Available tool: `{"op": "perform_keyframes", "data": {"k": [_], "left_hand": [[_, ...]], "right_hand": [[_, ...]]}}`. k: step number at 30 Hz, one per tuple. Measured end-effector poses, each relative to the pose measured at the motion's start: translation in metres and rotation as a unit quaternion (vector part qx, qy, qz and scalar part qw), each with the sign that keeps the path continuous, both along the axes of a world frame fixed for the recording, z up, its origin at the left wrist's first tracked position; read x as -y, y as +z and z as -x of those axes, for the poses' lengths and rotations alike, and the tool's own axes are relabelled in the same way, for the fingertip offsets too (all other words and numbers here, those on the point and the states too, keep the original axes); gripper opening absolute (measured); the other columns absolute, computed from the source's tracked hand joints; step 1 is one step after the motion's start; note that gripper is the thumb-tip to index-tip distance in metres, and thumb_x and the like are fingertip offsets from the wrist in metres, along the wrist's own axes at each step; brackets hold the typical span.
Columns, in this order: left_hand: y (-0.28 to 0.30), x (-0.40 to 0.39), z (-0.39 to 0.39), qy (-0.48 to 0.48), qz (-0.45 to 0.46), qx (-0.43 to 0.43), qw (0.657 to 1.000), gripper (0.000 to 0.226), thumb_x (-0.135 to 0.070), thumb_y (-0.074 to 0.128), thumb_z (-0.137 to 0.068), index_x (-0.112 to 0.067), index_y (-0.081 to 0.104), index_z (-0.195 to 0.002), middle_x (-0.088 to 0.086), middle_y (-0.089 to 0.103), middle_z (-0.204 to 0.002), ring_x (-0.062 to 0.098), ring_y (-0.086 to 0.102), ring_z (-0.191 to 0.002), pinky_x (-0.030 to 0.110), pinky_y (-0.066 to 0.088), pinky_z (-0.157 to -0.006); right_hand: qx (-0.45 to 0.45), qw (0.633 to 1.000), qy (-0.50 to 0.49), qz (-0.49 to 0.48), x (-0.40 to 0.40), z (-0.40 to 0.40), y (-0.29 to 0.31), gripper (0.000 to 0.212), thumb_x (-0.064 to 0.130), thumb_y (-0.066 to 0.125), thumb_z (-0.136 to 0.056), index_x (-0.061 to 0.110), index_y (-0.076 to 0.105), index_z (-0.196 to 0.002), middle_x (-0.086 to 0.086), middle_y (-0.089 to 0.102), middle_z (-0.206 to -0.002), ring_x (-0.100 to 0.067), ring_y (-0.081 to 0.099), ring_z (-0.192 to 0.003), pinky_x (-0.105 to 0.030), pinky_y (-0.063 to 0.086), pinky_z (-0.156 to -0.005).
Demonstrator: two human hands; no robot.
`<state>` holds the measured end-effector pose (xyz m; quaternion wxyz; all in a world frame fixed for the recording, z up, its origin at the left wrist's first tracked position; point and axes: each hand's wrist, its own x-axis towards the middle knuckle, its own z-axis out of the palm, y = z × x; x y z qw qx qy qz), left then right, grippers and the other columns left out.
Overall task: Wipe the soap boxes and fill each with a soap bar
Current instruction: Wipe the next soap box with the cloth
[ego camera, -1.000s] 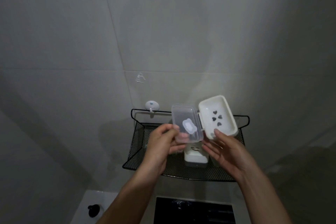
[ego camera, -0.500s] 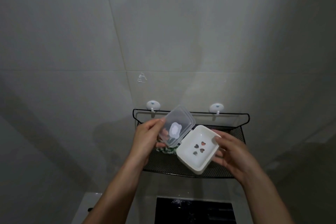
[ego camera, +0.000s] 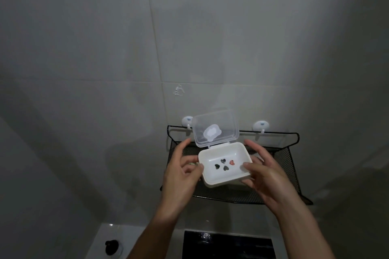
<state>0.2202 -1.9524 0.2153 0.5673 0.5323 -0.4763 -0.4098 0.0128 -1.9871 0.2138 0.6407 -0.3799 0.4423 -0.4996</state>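
- I see a black wire-mesh shelf hanging on the tiled wall from two white hooks.
- What lies on its mesh floor I cannot make out; most of it is hidden.

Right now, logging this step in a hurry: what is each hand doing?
Left hand: holds the left side of the open soap box.
Right hand: holds its right side, thumb over the rim.

Both hands raised, fingers curled inward
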Motion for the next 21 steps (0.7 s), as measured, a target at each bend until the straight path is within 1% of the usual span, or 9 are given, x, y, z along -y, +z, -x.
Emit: {"op": "perform_keyframes", "data": {"k": [3, 6, 8, 10, 12, 14, 16, 19, 21], "left_hand": [[-0.002, -0.007, -0.018, 0.004, -0.003, 0.024, 1.0, 0.069, 0.008, 0.058, -0.083, -0.034, 0.05, -0.137, 0.0, 0.072, -0.096, 0.022, 0.067, -0.076, 0.024, 0.056, -0.073], [-0.005, -0.015, -0.037, 0.015, -0.004, 0.028, 0.999, 0.068, 0.009, 0.052, -0.083, -0.031, 0.052, -0.137, -0.002, 0.072, -0.097, 0.013, 0.064, -0.072, 0.019, 0.051, -0.068], [-0.008, -0.022, -0.05, 0.028, 0.002, 0.026, 0.999, 0.067, 0.009, 0.05, -0.084, -0.035, 0.054, -0.134, -0.005, 0.071, -0.097, 0.019, 0.066, -0.077, 0.022, 0.053, -0.067], [-0.01, -0.03, -0.063, 0.049, 0.008, 0.027, 0.998, 0.068, 0.009, 0.05, -0.084, -0.039, 0.055, -0.132, -0.006, 0.071, -0.098, 0.02, 0.067, -0.079, 0.023, 0.055, -0.069], [-0.011, -0.037, -0.076, 0.076, 0.013, 0.025, 0.997, 0.069, 0.011, 0.049, -0.083, -0.037, 0.055, -0.133, -0.006, 0.071, -0.099, 0.015, 0.066, -0.075, 0.021, 0.052, -0.069], [-0.013, -0.045, -0.088, 0.105, 0.016, 0.024, 0.994, 0.071, 0.012, 0.05, -0.082, -0.035, 0.054, -0.135, -0.009, 0.07, -0.099, 0.008, 0.062, -0.071, 0.017, 0.05, -0.069], [-0.015, -0.055, -0.099, 0.138, 0.017, 0.023, 0.99, 0.072, 0.012, 0.051, -0.081, -0.032, 0.052, -0.138, -0.014, 0.07, -0.097, 0.002, 0.059, -0.067, 0.014, 0.048, -0.068], [-0.016, -0.072, -0.109, 0.197, 0.015, 0.018, 0.98, 0.07, 0.013, 0.05, -0.084, -0.029, 0.05, -0.14, -0.019, 0.069, -0.093, -0.003, 0.059, -0.066, 0.011, 0.048, -0.067], [-0.016, -0.084, -0.112, 0.245, 0.009, 0.017, 0.969, 0.068, 0.013, 0.049, -0.086, -0.029, 0.051, -0.139, -0.019, 0.069, -0.091, -0.003, 0.061, -0.068, 0.011, 0.048, -0.067]], "right_hand": [[-0.046, 0.998, 0.021, 0.03, -0.005, -0.018, 0.002, 0.06, -0.008, 0.054, -0.09, 0.035, 0.06, -0.132, -0.005, 0.074, -0.116, -0.023, 0.072, -0.094, -0.037, 0.052, -0.07], [-0.065, 0.995, 0.046, 0.056, -0.009, -0.038, 0.001, 0.058, -0.004, 0.053, -0.094, 0.036, 0.058, -0.136, -0.003, 0.073, -0.117, -0.022, 0.072, -0.1, -0.032, 0.055, -0.066], [-0.075, 0.993, 0.066, 0.069, -0.01, -0.051, 0.001, 0.057, -0.004, 0.053, -0.095, 0.036, 0.06, -0.134, -0.002, 0.074, -0.117, -0.02, 0.073, -0.099, -0.027, 0.056, -0.062], [-0.081, 0.989, 0.091, 0.078, -0.008, -0.065, 0.001, 0.056, -0.005, 0.052, -0.095, 0.034, 0.061, -0.133, -0.003, 0.073, -0.117, -0.023, 0.073, -0.101, -0.03, 0.057, -0.064], [-0.085, 0.985, 0.121, 0.083, -0.005, -0.081, 0.002, 0.055, -0.006, 0.052, -0.095, 0.032, 0.061, -0.134, -0.005, 0.073, -0.118, -0.026, 0.072, -0.102, -0.033, 0.058, -0.068], [-0.09, 0.98, 0.149, 0.091, -0.002, -0.097, 0.004, 0.055, -0.007, 0.053, -0.095, 0.032, 0.062, -0.133, -0.006, 0.074, -0.114, -0.025, 0.073, -0.1, -0.032, 0.058, -0.068], [-0.101, 0.973, 0.176, 0.106, 0.002, -0.114, 0.005, 0.056, -0.008, 0.054, -0.095, 0.033, 0.062, -0.133, -0.004, 0.075, -0.112, -0.025, 0.072, -0.102, -0.037, 0.057, -0.074], [-0.112, 0.962, 0.215, 0.123, 0.007, -0.14, 0.002, 0.057, -0.009, 0.054, -0.095, 0.028, 0.059, -0.137, -0.004, 0.075, -0.115, -0.029, 0.069, -0.11, -0.047, 0.055, -0.093], [-0.106, 0.955, 0.248, 0.124, 0.009, -0.156, -0.002, 0.056, -0.009, 0.054, -0.095, 0.026, 0.058, -0.139, -0.005, 0.075, -0.117, -0.026, 0.07, -0.111, -0.046, 0.055, -0.094]]}}
